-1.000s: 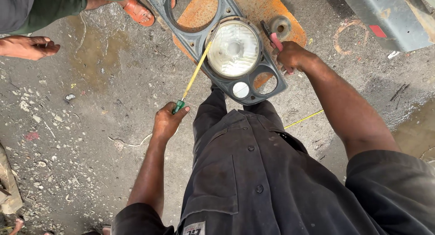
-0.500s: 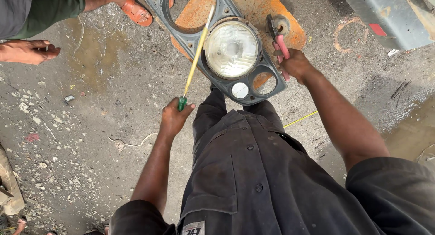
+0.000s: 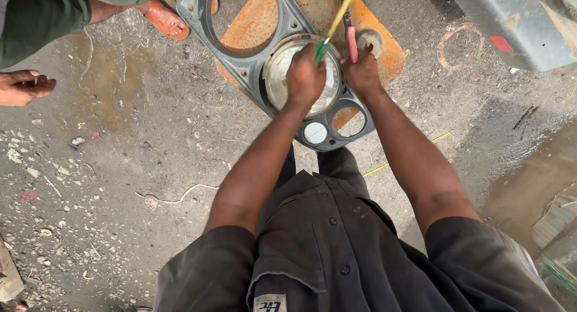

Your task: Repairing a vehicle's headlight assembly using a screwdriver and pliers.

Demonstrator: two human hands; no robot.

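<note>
Left hand (image 3: 305, 77) has moved from beside the knee up over the headlamp (image 3: 275, 77), fingers closed around the screwdriver (image 3: 334, 24). Right hand (image 3: 361, 73) stays at the grille (image 3: 240, 65), gripping the pink-handled pliers (image 3: 351, 41). Grille lies on the ground.

The headlight panel (image 3: 252, 47) lies on a metal plate (image 3: 384, 53) on the ground, in front of the person. The lamp (image 3: 276, 77) sits in the middle of the panel. The left hand (image 3: 305, 76) rests over the lamp and holds a screwdriver (image 3: 336, 20). Just to its right, the right hand (image 3: 360, 71) holds pliers (image 3: 352, 41) at the panel's edge. Far left, apart, is another person's hand (image 3: 24, 86), with a sandalled foot (image 3: 165, 17) beside the panel's far-left end.
</note>
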